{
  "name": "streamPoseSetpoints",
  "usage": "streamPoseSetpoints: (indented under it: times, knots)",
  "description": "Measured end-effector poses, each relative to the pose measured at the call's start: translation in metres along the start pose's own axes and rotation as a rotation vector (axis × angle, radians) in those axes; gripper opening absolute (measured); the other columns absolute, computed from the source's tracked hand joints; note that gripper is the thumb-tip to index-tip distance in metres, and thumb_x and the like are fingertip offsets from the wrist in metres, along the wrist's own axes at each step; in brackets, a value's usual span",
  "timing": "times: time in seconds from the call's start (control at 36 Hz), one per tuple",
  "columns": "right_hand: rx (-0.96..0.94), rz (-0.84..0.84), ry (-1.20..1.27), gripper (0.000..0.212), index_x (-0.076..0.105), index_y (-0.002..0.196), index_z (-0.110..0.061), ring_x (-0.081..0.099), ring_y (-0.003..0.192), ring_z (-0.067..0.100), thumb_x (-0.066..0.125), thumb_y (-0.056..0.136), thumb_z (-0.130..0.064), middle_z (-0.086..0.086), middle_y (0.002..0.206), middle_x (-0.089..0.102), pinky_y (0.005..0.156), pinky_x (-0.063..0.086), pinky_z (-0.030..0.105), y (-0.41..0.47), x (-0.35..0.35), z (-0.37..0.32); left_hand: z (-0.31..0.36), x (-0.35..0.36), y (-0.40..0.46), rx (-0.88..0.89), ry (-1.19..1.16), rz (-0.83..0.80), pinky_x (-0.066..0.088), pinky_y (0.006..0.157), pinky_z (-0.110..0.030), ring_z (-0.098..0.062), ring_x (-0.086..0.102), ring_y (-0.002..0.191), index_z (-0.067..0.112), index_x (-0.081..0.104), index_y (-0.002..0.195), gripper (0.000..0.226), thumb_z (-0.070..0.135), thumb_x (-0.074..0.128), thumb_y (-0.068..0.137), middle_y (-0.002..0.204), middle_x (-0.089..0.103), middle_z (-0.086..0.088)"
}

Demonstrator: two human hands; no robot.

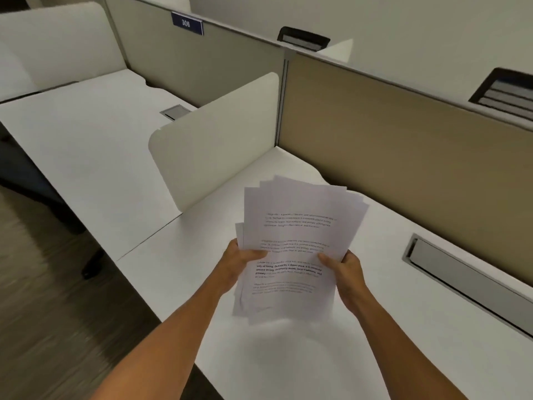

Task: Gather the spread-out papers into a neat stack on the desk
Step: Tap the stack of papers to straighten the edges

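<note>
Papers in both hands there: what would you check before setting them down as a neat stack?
1. Left hand gripping the papers: ok.
2. Right hand gripping the opposite edge: ok.
3. Sheet edges aligned: not ok, corners fan out at the top and left.
4. Bare desk space beneath to set them down: ok.
5. Cable tray slot clear of the landing spot: ok, it lies off to the right.
6. All sheets gathered: cannot tell.

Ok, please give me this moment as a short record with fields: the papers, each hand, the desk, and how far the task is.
papers: one bundle, sheets fanned and uneven, held above desk
left hand: grips bundle's left edge
right hand: grips bundle's right edge
desk: white, no loose sheets visible
task state: gathered, not yet squared or set down
</note>
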State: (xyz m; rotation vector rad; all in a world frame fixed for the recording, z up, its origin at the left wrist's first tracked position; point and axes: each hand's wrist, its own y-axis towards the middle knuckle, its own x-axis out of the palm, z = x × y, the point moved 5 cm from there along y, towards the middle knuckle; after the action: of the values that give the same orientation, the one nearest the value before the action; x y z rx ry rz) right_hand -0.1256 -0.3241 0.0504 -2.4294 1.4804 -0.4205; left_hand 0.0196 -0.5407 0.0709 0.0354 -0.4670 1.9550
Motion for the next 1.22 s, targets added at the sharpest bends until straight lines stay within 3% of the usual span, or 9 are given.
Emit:
streamPoseSetpoints:
  times: [0.08,0.36,0.47,0.58,0.72,0.81,0.97,1.08,1.22]
  knots:
    - [-0.078,0.066,0.007,0.037,0.071,0.112,-0.017,0.077,0.089,0.019,0.081,0.077,-0.014,-0.001,0.105,0.08,0.065,0.062,0.024,-0.021,-0.035,-0.006,0.004,0.038,0.0,0.032,0.064,-0.1,0.058,0.087,-0.053,-0.034,0.069,0.106,0.024,0.067,0.118,0.052,0.013,0.08,0.069,0.116,0.071,-0.013]
    - [-0.195,0.165,0.026,0.04,0.071,0.117,-0.02,0.074,0.102,0.017,0.082,0.078,-0.015,0.002,0.115,0.077,0.075,0.058,0.014,-0.091,-0.139,0.002,-0.014,0.14,0.005,-0.015,0.157,-0.329,0.056,0.094,-0.042,-0.025,0.068,0.107,0.029,0.072,0.107,0.052,0.0,0.076,0.063,0.114,0.073,-0.008]
    - [-0.208,0.172,0.027,0.051,0.066,0.125,-0.021,0.069,0.112,0.018,0.084,0.078,-0.017,0.003,0.122,0.074,0.083,0.057,0.015,-0.106,-0.17,0.008,-0.021,0.165,0.007,-0.053,0.203,-0.378,0.057,0.088,-0.03,-0.017,0.07,0.101,0.025,0.078,0.097,0.044,-0.002,0.076,0.062,0.103,0.076,-0.002]
    - [-0.246,0.166,-0.014,0.052,0.064,0.128,-0.024,0.068,0.113,0.023,0.084,0.08,-0.024,0.007,0.122,0.072,0.085,0.056,0.02,-0.121,-0.189,0.003,-0.025,0.182,0.008,-0.041,0.281,-0.433,0.055,0.088,-0.022,-0.013,0.069,0.105,0.031,0.076,0.105,0.05,0.0,0.077,0.067,0.107,0.076,0.001]
    - [-0.216,0.179,-0.065,0.061,0.059,0.133,-0.029,0.061,0.12,0.009,0.083,0.077,-0.032,-0.015,0.129,0.065,0.094,0.053,0.031,-0.133,-0.198,0.013,-0.04,0.187,0.009,-0.014,0.315,-0.365,0.05,0.101,-0.039,-0.022,0.067,0.11,0.026,0.076,0.107,0.038,0.011,0.076,0.073,0.109,0.076,-0.006]
    - [-0.218,0.199,-0.056,0.044,0.068,0.123,-0.03,0.064,0.117,0.022,0.082,0.081,-0.026,-0.001,0.122,0.071,0.097,0.053,0.041,-0.136,-0.198,0.023,-0.044,0.196,0.005,0.003,0.307,-0.346,0.051,0.097,-0.033,-0.015,0.067,0.108,0.034,0.074,0.107,0.038,0.013,0.074,0.076,0.109,0.075,0.001]
    - [-0.255,0.365,0.038,0.045,0.07,0.116,-0.035,0.072,0.102,0.011,0.082,0.081,-0.01,-0.003,0.112,0.076,0.079,0.06,0.023,-0.132,-0.204,0.011,-0.046,0.205,0.009,0.014,0.217,-0.265,0.056,0.082,-0.022,-0.015,0.07,0.103,0.037,0.071,0.114,0.05,0.009,0.08,0.073,0.11,0.075,-0.001]
    - [-0.245,0.392,0.031,0.04,0.073,0.112,-0.033,0.073,0.095,0.011,0.083,0.079,-0.012,-0.004,0.106,0.078,0.071,0.061,0.02,-0.13,-0.21,0.004,-0.055,0.204,0.016,-0.022,0.209,-0.234,0.057,0.085,-0.031,-0.029,0.068,0.108,0.021,0.074,0.11,0.052,0.022,0.087,0.06,0.109,0.076,-0.007]
    - [-0.17,0.401,0.01,0.036,0.073,0.103,-0.033,0.074,0.089,0.008,0.084,0.079,-0.007,-0.009,0.098,0.079,0.064,0.059,0.017,-0.129,-0.212,0.018,-0.074,0.202,0.015,-0.066,0.268,-0.225,0.056,0.094,-0.045,-0.027,0.066,0.111,0.016,0.066,0.121,0.066,0.022,0.088,0.059,0.116,0.072,-0.008]
